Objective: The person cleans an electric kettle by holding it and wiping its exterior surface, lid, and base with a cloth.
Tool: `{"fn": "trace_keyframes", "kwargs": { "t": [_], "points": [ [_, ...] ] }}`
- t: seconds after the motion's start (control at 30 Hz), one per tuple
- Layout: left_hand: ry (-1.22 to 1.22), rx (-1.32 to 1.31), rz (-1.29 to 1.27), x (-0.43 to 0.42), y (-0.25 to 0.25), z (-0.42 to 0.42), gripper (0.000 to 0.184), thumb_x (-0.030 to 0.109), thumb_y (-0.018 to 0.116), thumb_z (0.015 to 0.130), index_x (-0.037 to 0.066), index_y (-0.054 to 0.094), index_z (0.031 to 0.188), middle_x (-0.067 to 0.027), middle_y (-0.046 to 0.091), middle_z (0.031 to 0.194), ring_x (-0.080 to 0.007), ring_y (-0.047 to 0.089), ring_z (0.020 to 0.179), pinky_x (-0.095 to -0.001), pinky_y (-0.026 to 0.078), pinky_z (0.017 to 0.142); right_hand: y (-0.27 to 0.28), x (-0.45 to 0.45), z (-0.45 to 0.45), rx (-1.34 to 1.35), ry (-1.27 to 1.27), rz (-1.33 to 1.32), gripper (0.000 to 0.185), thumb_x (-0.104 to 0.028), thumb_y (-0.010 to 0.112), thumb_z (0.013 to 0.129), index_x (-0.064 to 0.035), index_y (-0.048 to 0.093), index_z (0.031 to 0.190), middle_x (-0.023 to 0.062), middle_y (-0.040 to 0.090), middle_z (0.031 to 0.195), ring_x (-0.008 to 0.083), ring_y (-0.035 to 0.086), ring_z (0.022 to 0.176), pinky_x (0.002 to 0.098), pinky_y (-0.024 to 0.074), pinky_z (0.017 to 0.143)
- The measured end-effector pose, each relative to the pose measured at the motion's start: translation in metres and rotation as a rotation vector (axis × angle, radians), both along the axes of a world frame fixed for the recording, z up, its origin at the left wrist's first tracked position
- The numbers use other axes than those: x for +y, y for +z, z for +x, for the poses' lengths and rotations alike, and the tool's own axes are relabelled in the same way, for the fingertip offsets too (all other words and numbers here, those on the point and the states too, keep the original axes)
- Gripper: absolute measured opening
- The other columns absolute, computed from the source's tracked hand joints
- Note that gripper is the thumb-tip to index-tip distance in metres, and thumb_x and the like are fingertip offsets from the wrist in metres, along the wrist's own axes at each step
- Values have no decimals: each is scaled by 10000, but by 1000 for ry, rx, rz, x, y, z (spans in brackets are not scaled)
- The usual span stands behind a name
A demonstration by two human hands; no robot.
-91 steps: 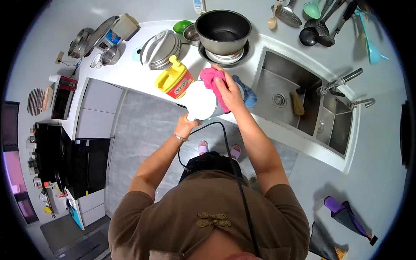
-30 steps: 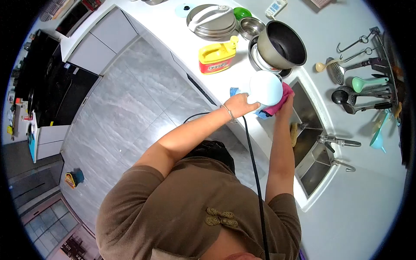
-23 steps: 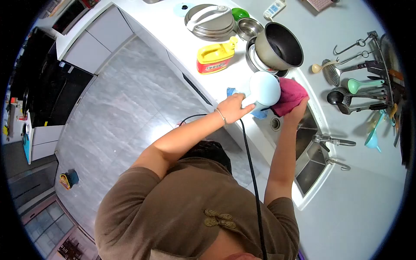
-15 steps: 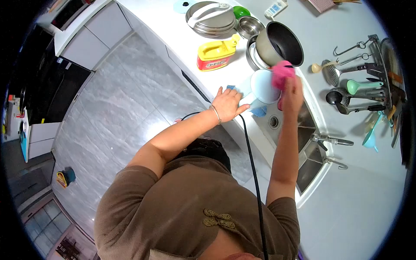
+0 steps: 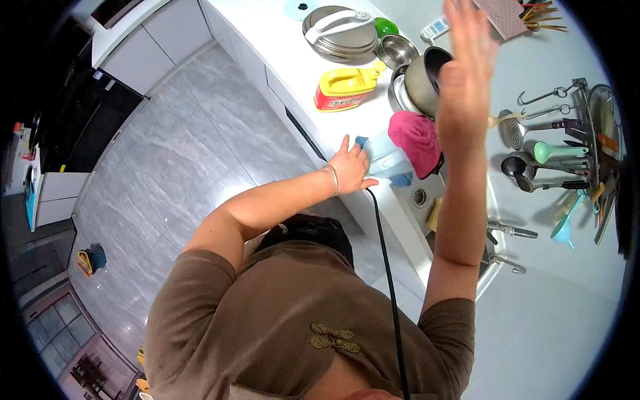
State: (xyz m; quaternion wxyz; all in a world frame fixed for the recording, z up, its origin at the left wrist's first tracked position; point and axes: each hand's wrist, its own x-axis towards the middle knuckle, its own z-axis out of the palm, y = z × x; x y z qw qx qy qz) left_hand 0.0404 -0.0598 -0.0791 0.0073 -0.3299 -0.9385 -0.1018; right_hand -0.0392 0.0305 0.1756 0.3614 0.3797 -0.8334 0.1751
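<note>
A pale blue-white jug (image 5: 385,159) rests on a blue cloth (image 5: 401,180) at the counter's edge beside the sink. The pink cloth (image 5: 415,141) is draped over the jug's top. My left hand (image 5: 349,167) is beside the jug, fingers spread, with nothing in it. Raised high above the counter, my right hand (image 5: 468,73) has its fingers stretched out and holds nothing. It partly covers the dark-lined pot (image 5: 421,85). A yellow bottle with a red label (image 5: 347,88) stands upright to the left of the pot.
The sink (image 5: 420,212) with two taps lies right of the jug. Stacked lidded pans (image 5: 341,37), a steel bowl (image 5: 397,50) and a green item (image 5: 385,27) are farther back on the counter. Several ladles and a green spoon (image 5: 559,152) hang on the wall.
The pink cloth has gone from my right hand onto the jug's top. My right hand has risen and opened. My left hand has let go of the jug's handle.
</note>
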Motion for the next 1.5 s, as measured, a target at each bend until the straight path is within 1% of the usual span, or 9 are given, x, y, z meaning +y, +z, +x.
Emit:
{"fn": "trace_keyframes", "kwargs": {
  "t": [0.1,0.27,0.37,0.5,0.83,0.97,1.17,1.23,1.5],
  "points": [
    [10,-34,3,-5,0,0,654,582,443,901,-21,653,1043,-147,600,982,-327,543,1046,-625,256,1064,41,-21,9,52,-45,-131,769,-574,63,975,-39,388,1422,160,327,1508,299,221,1435,440,85,1183],
    [44,-82,17,-17,-3,2,657,570,423,920,-28,650,1074,-157,604,1046,-330,540,1063,-616,261,1067,40,-27,-3,144,192,-157,693,-500,122,1001,-34,442,1402,145,425,1456,326,259,1420,423,130,1170],
    [86,-78,32,-29,-5,3,659,560,411,930,-32,627,1126,-150,595,1101,-330,523,1092,-614,252,1075,27,-32,-2,16,182,-148,707,-543,142,988,-57,422,1417,154,374,1489,371,245,1417,477,88,1156],
    [129,-8,106,-46,-9,7,684,566,396,931,-54,617,1115,-167,599,1053,-337,542,1050,-624,249,1070,14,-41,2,-63,170,-130,724,-557,139,986,-46,427,1411,161,368,1492,370,236,1421,483,72,1156],
    [184,-31,53,-73,-4,19,598,527,467,908,-15,611,1117,-142,590,1029,-314,517,1068,-616,241,1078,1,-44,5,-144,136,-94,691,-541,186,993,-46,430,1409,151,373,1492,354,224,1431,488,67,1159],
    [211,10,48,-78,-16,22,590,519,478,904,-15,611,1116,-140,589,1031,-316,516,1066,-615,231,1085,-3,-38,7,-156,116,-107,673,-528,194,1001,-50,420,1417,146,367,1496,346,223,1433,485,67,1159],
    [244,45,-122,-88,-26,29,570,496,503,892,-12,642,1110,-130,576,1079,-322,499,1097,-621,203,1096,-9,-29,11,-177,98,-114,652,-501,188,1011,-50,398,1431,141,356,1503,333,219,1436,486,66,1158],
    [258,-46,-254,-90,-33,30,565,489,518,884,-4,649,1128,-126,574,1122,-315,488,1121,-628,174,1103,-11,-27,13,-178,85,-120,644,-490,186,1013,-49,396,1433,140,358,1503,333,222,1435,490,65,1158],
    [271,-120,-364,-98,-49,36,554,487,521,885,24,645,1162,-130,572,1182,-320,481,1170,-634,123,1116,-13,-26,16,-178,71,-119,632,-476,193,1014,-49,389,1437,136,366,1499,337,238,1429,494,71,1157]
  ]
}}
